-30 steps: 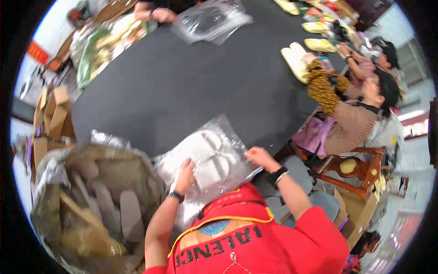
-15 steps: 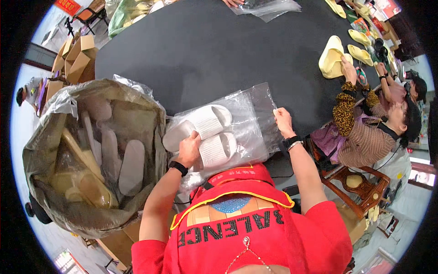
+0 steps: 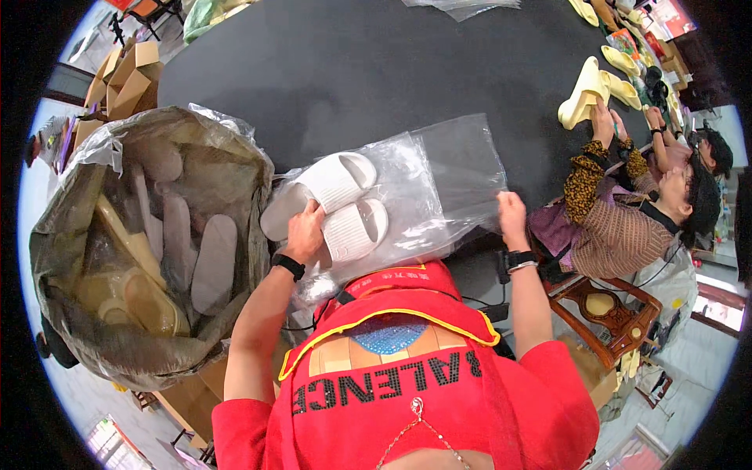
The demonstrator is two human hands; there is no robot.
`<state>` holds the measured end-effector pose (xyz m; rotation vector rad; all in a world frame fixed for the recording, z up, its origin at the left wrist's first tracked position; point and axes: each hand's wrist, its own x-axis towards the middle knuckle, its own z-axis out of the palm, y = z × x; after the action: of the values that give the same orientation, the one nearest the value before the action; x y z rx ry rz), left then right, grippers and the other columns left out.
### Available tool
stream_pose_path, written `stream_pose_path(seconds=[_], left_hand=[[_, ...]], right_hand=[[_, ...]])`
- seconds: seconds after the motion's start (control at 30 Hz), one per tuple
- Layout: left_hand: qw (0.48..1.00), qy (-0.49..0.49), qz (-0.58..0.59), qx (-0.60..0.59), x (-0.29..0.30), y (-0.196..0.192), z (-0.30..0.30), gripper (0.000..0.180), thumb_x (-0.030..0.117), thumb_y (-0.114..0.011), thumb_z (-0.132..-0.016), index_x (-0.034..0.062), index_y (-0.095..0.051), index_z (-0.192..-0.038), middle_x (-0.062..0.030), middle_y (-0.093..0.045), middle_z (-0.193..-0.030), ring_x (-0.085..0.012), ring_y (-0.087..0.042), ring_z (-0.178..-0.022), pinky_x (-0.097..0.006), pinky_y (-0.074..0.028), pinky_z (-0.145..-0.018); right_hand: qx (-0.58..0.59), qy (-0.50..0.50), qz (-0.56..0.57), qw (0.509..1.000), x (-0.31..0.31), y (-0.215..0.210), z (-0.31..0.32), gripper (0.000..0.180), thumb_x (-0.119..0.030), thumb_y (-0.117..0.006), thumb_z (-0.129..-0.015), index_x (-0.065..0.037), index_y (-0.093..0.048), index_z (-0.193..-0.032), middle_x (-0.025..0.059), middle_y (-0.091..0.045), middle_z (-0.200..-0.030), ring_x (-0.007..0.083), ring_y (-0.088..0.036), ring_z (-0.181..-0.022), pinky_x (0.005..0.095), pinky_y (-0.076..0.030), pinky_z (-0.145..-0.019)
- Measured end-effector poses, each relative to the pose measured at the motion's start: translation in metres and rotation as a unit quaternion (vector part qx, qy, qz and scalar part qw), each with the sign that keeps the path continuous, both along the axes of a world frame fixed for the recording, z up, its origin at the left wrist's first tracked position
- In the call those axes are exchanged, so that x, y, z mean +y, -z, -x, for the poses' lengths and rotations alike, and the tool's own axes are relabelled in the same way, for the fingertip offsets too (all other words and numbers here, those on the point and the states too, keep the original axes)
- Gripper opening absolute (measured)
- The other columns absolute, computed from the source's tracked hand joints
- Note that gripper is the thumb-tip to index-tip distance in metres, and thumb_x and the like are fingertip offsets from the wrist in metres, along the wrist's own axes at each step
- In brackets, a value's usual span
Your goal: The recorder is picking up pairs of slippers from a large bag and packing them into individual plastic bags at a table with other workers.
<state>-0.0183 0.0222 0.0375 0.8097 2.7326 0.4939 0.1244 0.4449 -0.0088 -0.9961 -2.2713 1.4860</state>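
Slippers, white, one pair (image 3: 333, 205): lie side by side, soles up, partly inside a clear plastic bag (image 3: 439, 184) at the near edge of the dark desk (image 3: 352, 70).

Left: large sack lined with clear film (image 3: 149, 243), open-topped, beside the desk, holding loose beige and yellowish slippers. Cardboard boxes (image 3: 125, 74) behind it.

Left hand (image 3: 304, 233): closed over the heel ends of the pair, between the two slippers, pressing them together. Black band on that wrist.

Centre: the bag spreads flat toward the right, its mouth toward the left hand as far as can be told; film is crumpled around the slippers.

Right hand (image 3: 513, 219): pinching the bag's near right edge, well apart from the slippers, film between.

Handling note: the step looks like bagging the pair. Best done by keeping both slippers aligned in one grip while the right hand holds the film taut, so nothing snags.

Right: another person's hands with yellow slippers (image 3: 583, 98).
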Motion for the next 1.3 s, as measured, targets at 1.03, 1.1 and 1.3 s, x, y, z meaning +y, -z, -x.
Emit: stream_pose_path(seconds=[1.03, 1.1, 1.3], left_hand=[[0.92, 0.225, -0.294, 0.131, 0.221, -0.202, 0.072, 0.064, -0.004, -0.052, -0.072, 0.0043, -0.03, -0.131, -0.0248, -0.023, -0.137, -0.0411, -0.037, -0.116, -0.042, -0.034, -0.095], [0.91, 0.2, -0.337, 0.135, 0.235, -0.202, 0.053, 0.063, -0.007, -0.054, -0.072, 0.0048, -0.034, -0.13, -0.0241, -0.02, -0.138, -0.0362, -0.03, -0.124, -0.039, -0.027, -0.101], [0.946, 0.264, -0.164, -0.094, 0.165, -0.102, 0.033, 0.045, 0.006, -0.058, -0.074, 0.0096, -0.048, -0.118, -0.0151, -0.046, -0.123, -0.0355, -0.044, -0.109, -0.046, -0.035, -0.091]], right_hand=[[-0.032, 0.045, 0.238, 0.97, -0.055, 0.007, -0.027, 0.018, -0.022, -0.048, -0.089, -0.004, -0.05, -0.084, -0.0024, -0.045, -0.062, 0.007, -0.041, -0.054, 0.0241, -0.034, -0.048], [-0.043, 0.054, 0.264, 0.962, -0.058, 0.009, -0.029, 0.018, -0.022, -0.048, -0.089, -0.004, -0.051, -0.087, -0.0022, -0.046, -0.063, 0.0071, -0.042, -0.054, 0.0238, -0.035, -0.048], [-0.04, 0.029, 0.34, 0.939, -0.064, -0.026, -0.014, 0.022, -0.022, -0.047, -0.09, -0.004, -0.054, -0.102, -0.0046, -0.042, -0.062, 0.0046, -0.038, -0.053, 0.02, -0.032, -0.047]])
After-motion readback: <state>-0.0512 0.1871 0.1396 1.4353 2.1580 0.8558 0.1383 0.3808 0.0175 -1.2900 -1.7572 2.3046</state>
